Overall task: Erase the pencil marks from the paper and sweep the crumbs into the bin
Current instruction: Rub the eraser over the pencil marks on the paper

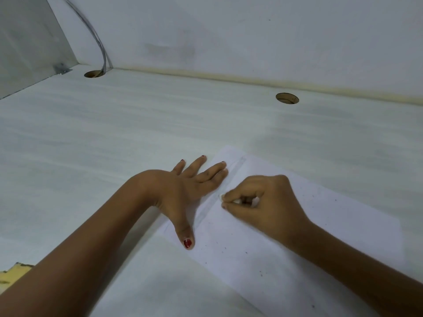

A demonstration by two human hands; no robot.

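At the lower left edge of the frame a yellow object [14,272] shows only in part. In the upper left, a metal bracket [61,68] sits in the corner, and just right of it thin cables [100,48] run down into a round hole [94,73] in the white surface [114,133].

Left of centre, the left hand [190,186] lies flat with its palm down and its fingers straight and spread. The outer fingers rest on the surface, while the forefinger, middle finger and thumb press on the left margin of the paper [309,259]. It holds nothing.

The white sheet lies skewed across the lower right of the frame. A faint grey pencil band [207,212] runs along its left margin, just beside the left hand's fingertips.

Right of that band, the right hand [265,202] is curled tight. Its fingertips pinch a small white eraser [238,201], which is mostly hidden, against the paper at the band's edge.

Dark crumbs [261,274] are scattered over the sheet, below and to the right of the hands. In the upper right a second round hole [287,98] opens in the surface near the wall.
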